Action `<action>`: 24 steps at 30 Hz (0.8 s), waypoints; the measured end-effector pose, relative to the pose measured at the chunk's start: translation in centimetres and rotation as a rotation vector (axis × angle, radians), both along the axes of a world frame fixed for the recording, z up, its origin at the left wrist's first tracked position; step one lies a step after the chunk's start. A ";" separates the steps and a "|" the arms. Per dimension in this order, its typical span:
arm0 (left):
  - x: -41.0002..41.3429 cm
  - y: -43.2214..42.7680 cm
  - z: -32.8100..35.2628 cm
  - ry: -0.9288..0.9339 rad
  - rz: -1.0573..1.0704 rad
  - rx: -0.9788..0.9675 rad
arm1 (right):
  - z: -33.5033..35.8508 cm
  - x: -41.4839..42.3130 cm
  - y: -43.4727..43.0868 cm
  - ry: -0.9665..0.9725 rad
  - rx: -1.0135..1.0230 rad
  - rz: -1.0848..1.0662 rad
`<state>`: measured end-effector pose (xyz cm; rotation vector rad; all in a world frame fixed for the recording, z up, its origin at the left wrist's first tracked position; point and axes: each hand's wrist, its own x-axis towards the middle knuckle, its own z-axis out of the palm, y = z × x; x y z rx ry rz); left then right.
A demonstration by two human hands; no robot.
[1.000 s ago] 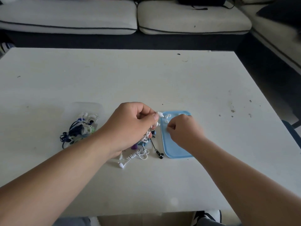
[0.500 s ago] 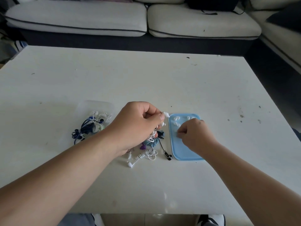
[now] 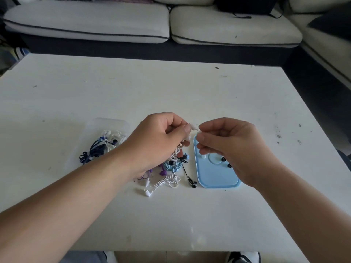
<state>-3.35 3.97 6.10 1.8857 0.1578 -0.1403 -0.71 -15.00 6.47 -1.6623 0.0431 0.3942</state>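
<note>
My left hand [image 3: 159,141] holds a white earbud [image 3: 192,127] between thumb and fingers, its coiled white cord hanging down to the table. My right hand [image 3: 228,147] is raised beside it and pinches a small white ear tip [image 3: 199,132] right at the earbud's nozzle. Below my right hand lies a light blue lid [image 3: 214,177] with a few small white and black ear tips [image 3: 223,159] on it. A heap of tangled earphones [image 3: 171,168] in white, blue, purple and black sits under my left wrist.
A clear plastic box [image 3: 106,141] holding more blue and white earphones lies left of my left hand. The white table [image 3: 171,88] carries dark specks on its right side. A cream sofa [image 3: 87,21] runs behind the table and along the right.
My right hand has lifted off the blue lid with a white ear tip and come up to the earbud in my left hand. The camera view shifted slightly.
</note>
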 end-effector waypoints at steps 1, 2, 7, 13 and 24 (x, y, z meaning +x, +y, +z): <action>0.0 0.1 0.1 -0.011 -0.011 -0.001 | 0.0 0.0 0.0 0.008 0.038 -0.015; 0.0 0.2 0.2 -0.019 -0.020 -0.005 | 0.0 0.0 0.0 0.014 0.062 -0.023; -0.1 0.3 0.3 -0.052 -0.043 0.014 | 0.3 -0.2 0.0 -0.018 0.069 -0.027; -0.2 0.2 0.5 -0.070 -0.050 0.015 | 0.0 -0.1 0.0 -0.030 0.125 -0.043; -0.1 -0.1 0.2 -0.132 -0.016 0.085 | 0.2 -0.4 0.7 -0.096 0.096 -0.094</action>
